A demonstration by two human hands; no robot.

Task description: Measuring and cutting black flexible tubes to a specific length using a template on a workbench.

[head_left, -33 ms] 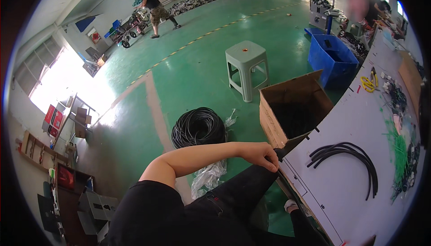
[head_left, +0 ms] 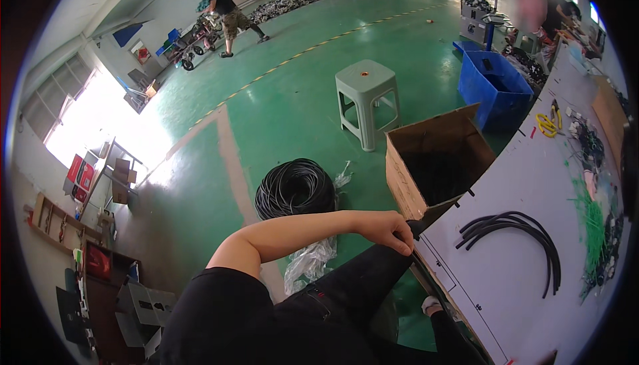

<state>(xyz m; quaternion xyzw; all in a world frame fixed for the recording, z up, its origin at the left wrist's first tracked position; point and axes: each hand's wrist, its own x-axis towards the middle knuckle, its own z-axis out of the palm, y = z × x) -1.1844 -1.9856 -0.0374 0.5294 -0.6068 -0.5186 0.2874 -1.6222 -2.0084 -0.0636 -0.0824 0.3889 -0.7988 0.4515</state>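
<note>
A black coil (head_left: 274,194) rests on the green floor (head_left: 293,112). The left hand (head_left: 389,232) is curled at the edge of the tabletop (head_left: 489,262); whether its grip is closed cannot be determined. Curved black tubes (head_left: 551,253) lie bunched farther right.

Upper centre: one stool (head_left: 366,92); centre: one cable coil (head_left: 273,192), one hand (head_left: 388,230); right of centre: one open cardboard box (head_left: 403,182); upper right: one blue bin (head_left: 480,88)

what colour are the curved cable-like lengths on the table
Black; the curved cable-like lengths show best in the head view, on the white table.
</note>
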